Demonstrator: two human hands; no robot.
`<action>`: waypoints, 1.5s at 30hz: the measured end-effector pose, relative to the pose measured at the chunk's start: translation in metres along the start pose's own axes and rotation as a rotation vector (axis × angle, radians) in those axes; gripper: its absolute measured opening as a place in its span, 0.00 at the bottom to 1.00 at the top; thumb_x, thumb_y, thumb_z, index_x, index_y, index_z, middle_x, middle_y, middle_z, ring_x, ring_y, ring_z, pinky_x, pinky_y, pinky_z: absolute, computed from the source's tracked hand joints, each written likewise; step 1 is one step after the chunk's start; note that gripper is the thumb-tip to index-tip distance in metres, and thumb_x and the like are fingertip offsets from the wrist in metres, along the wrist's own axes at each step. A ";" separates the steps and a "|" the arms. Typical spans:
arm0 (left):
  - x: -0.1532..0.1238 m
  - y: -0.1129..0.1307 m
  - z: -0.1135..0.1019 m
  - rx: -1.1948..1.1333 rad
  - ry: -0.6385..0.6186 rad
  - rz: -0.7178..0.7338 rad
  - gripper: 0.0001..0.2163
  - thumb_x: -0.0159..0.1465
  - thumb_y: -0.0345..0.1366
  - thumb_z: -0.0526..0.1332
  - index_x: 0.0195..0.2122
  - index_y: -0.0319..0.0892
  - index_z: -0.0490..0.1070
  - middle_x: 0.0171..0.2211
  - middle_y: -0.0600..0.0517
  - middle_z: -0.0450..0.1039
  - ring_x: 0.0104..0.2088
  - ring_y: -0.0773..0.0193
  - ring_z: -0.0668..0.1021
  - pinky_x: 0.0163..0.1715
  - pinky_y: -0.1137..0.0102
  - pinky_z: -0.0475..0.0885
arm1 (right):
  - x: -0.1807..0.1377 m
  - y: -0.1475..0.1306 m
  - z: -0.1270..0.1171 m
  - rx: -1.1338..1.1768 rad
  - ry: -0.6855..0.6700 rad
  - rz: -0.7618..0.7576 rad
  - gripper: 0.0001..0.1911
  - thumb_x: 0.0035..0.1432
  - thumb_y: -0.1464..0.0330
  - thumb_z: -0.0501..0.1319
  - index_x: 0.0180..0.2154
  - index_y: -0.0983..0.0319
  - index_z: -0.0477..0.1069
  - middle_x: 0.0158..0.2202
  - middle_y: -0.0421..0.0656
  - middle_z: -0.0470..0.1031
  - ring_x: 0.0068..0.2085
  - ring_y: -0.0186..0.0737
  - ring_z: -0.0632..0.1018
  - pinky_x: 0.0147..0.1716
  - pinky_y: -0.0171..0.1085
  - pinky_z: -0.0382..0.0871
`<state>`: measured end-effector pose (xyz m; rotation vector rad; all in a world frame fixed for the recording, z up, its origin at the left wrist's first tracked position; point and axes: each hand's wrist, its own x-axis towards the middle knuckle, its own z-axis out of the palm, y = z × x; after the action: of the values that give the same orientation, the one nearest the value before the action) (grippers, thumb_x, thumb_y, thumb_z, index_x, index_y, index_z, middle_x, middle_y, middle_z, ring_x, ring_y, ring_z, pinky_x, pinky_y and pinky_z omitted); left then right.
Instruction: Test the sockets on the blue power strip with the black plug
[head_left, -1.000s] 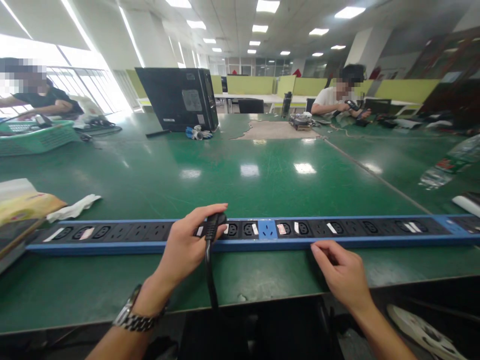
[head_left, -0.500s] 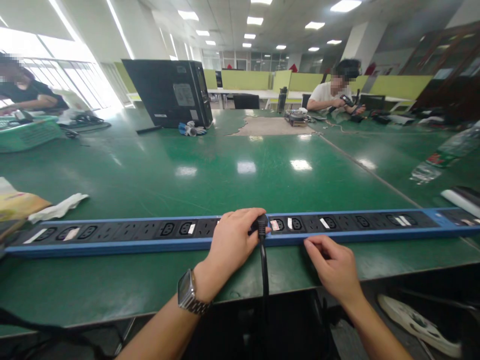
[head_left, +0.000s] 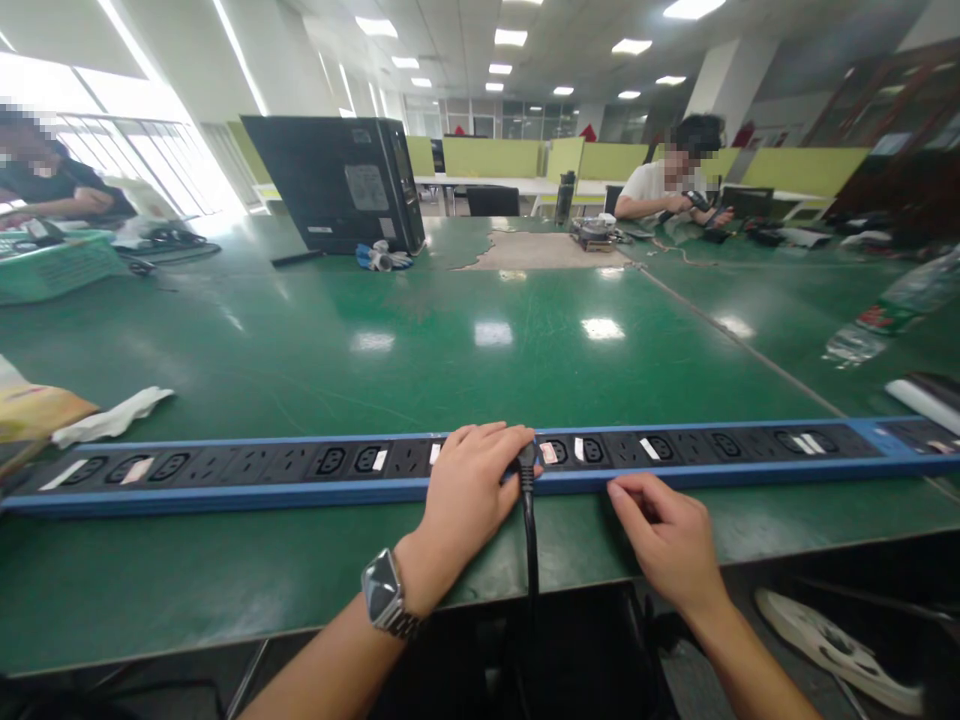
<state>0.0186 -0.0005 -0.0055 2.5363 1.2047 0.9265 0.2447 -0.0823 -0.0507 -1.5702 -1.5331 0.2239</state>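
Note:
A long blue power strip (head_left: 300, 490) with black sockets lies along the near side of the green table. My left hand (head_left: 472, 500), with a watch (head_left: 384, 590) on its wrist, is closed around a black power plug (head_left: 528, 456) at a socket near the strip's middle. How deep the plug sits in the socket is hidden. Its black cable (head_left: 531, 540) hangs down over the table edge. To the right, my right hand (head_left: 667, 530) is closed, thumb and forefinger together at the strip's front edge. Nothing shows between those fingers.
A black computer case (head_left: 330, 185) stands at the back left, with gloves (head_left: 384, 257) beside it. A green basket (head_left: 60, 268) is at far left, a plastic bottle (head_left: 885, 310) at right. Two other people sit across the table. White paper (head_left: 112, 418) lies left of the strip.
My left hand has flattened slightly over the plug and shifted a little right. The dark cable at the lower left has dropped lower. My right hand stays in place.

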 end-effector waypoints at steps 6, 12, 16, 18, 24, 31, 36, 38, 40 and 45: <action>0.012 0.041 -0.003 -0.187 0.134 0.147 0.29 0.60 0.34 0.65 0.62 0.49 0.59 0.48 0.50 0.78 0.49 0.58 0.77 0.52 0.59 0.69 | 0.009 -0.057 -0.016 0.208 -0.062 0.073 0.20 0.61 0.57 0.58 0.50 0.62 0.71 0.21 0.36 0.70 0.19 0.32 0.69 0.19 0.30 0.62; 0.014 0.041 -0.008 -0.032 -0.093 0.145 0.47 0.54 0.42 0.70 0.69 0.47 0.42 0.62 0.42 0.65 0.63 0.47 0.66 0.58 0.51 0.63 | 0.059 -0.048 -0.060 -0.245 -0.146 -0.061 0.18 0.59 0.57 0.58 0.39 0.61 0.80 0.20 0.40 0.74 0.19 0.35 0.71 0.20 0.33 0.60; 0.001 -0.004 -0.018 0.231 -0.096 -0.062 0.37 0.55 0.52 0.68 0.63 0.45 0.59 0.61 0.41 0.66 0.61 0.41 0.66 0.58 0.46 0.60 | 0.088 -0.023 -0.068 -0.427 -0.296 -0.116 0.17 0.56 0.58 0.59 0.36 0.60 0.82 0.19 0.39 0.75 0.18 0.36 0.72 0.19 0.34 0.59; -0.005 -0.018 -0.020 0.282 -0.144 -0.093 0.34 0.57 0.57 0.64 0.60 0.44 0.64 0.57 0.41 0.71 0.58 0.42 0.70 0.57 0.46 0.61 | 0.092 -0.023 -0.064 -0.482 -0.351 -0.154 0.17 0.56 0.59 0.59 0.38 0.60 0.83 0.19 0.39 0.75 0.18 0.36 0.72 0.19 0.35 0.59; -0.009 -0.019 -0.013 0.384 -0.148 -0.050 0.34 0.55 0.62 0.62 0.57 0.46 0.67 0.51 0.43 0.75 0.51 0.46 0.74 0.52 0.52 0.63 | 0.089 -0.029 -0.056 -0.669 -0.309 -0.220 0.14 0.57 0.61 0.61 0.38 0.58 0.82 0.28 0.43 0.81 0.25 0.41 0.78 0.25 0.37 0.64; -0.009 -0.018 -0.012 0.446 -0.155 -0.045 0.36 0.56 0.63 0.60 0.57 0.43 0.67 0.47 0.44 0.75 0.48 0.47 0.74 0.49 0.55 0.64 | 0.104 -0.034 -0.047 -0.702 -0.493 -0.287 0.09 0.55 0.66 0.63 0.27 0.57 0.82 0.26 0.42 0.81 0.26 0.41 0.79 0.24 0.36 0.64; -0.010 -0.019 -0.011 0.468 -0.149 -0.048 0.36 0.55 0.64 0.60 0.57 0.45 0.67 0.46 0.45 0.75 0.46 0.48 0.75 0.48 0.56 0.64 | 0.114 -0.046 -0.100 -0.554 -0.203 -0.144 0.10 0.55 0.62 0.65 0.33 0.60 0.83 0.30 0.41 0.83 0.30 0.38 0.80 0.29 0.35 0.66; -0.010 -0.019 -0.010 0.463 -0.134 -0.046 0.35 0.55 0.64 0.60 0.57 0.45 0.68 0.46 0.45 0.75 0.47 0.48 0.74 0.48 0.56 0.64 | 0.118 -0.034 -0.134 -0.588 -0.119 -0.006 0.16 0.54 0.58 0.65 0.39 0.60 0.83 0.33 0.42 0.83 0.32 0.37 0.80 0.31 0.37 0.64; -0.010 -0.019 -0.009 0.460 -0.120 -0.045 0.35 0.55 0.64 0.60 0.57 0.46 0.68 0.46 0.45 0.75 0.46 0.48 0.74 0.48 0.56 0.64 | 0.120 -0.010 -0.160 -0.657 -0.200 0.131 0.17 0.49 0.59 0.67 0.38 0.61 0.83 0.31 0.44 0.83 0.31 0.37 0.80 0.31 0.38 0.63; -0.010 -0.019 -0.009 0.455 -0.122 -0.041 0.35 0.55 0.64 0.60 0.57 0.45 0.68 0.45 0.45 0.75 0.45 0.48 0.74 0.48 0.56 0.64 | 0.117 0.054 -0.174 -0.723 -0.372 0.271 0.14 0.49 0.62 0.68 0.37 0.62 0.84 0.30 0.47 0.82 0.28 0.37 0.79 0.30 0.37 0.62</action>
<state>-0.0039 0.0036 -0.0112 2.8387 1.5703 0.5220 0.4249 -0.0515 0.0649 -2.4194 -1.7934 0.1163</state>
